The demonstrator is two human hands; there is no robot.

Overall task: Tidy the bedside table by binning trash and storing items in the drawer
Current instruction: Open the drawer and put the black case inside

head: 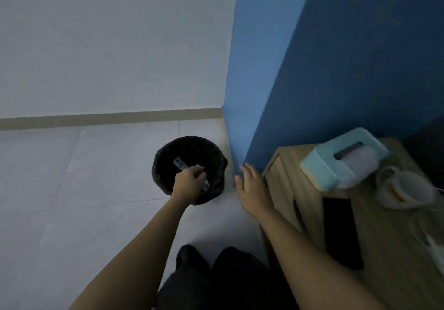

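Note:
A black-lined bin [216, 160] stands on the floor in the corner, left of the wooden bedside table [389, 233]. My left hand [188, 181] is fisted over the bin's mouth, shut on a silvery strip of wrapper [179, 163] that sticks out on both sides of the fist. My right hand [252, 188] hovers open and empty with fingers spread, between the bin and the table's left side. On the tabletop lie a teal tissue box [336, 160], a black phone [342, 233], a clear plastic cup [403, 190] with something yellow inside, and a white cable [430, 240].
A blue wall [312, 69] runs behind the table and meets a pale wall [108, 45] at the corner by the bin. Light floor tiles [72, 189] spread to the left. My dark-trousered legs [216, 278] are at the bottom, close to the table's front.

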